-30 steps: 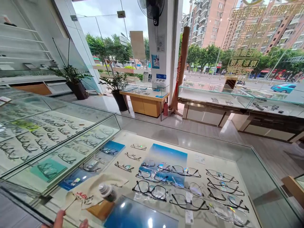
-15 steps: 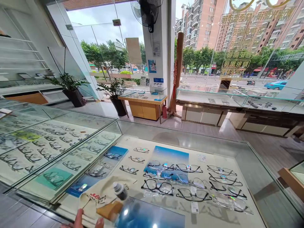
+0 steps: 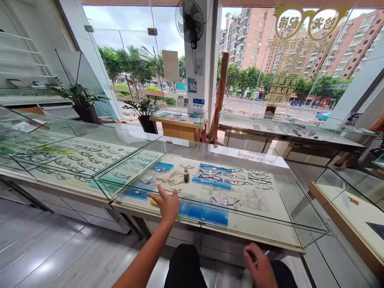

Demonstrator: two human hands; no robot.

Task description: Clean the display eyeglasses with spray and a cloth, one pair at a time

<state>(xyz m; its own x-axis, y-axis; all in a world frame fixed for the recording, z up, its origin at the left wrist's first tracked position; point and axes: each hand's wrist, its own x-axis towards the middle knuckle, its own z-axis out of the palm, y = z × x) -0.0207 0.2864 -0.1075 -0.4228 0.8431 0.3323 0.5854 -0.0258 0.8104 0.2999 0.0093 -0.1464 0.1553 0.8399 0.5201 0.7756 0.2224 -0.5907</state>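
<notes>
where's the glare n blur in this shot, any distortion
Head view: glare on the floor at lower left, lettering reflected along the glass case's back; same head view: right hand slightly blurred, verticals leaning near the sides.

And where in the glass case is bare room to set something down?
The cream surface at front right, between the glossy blue sheet, the lone dark-framed eyeglasses and the clear right wall, looks free. Crowded: farther back, with rows of thin eyeglasses, and at left, around the open left hand and small dark bottle with pale cap.
</notes>
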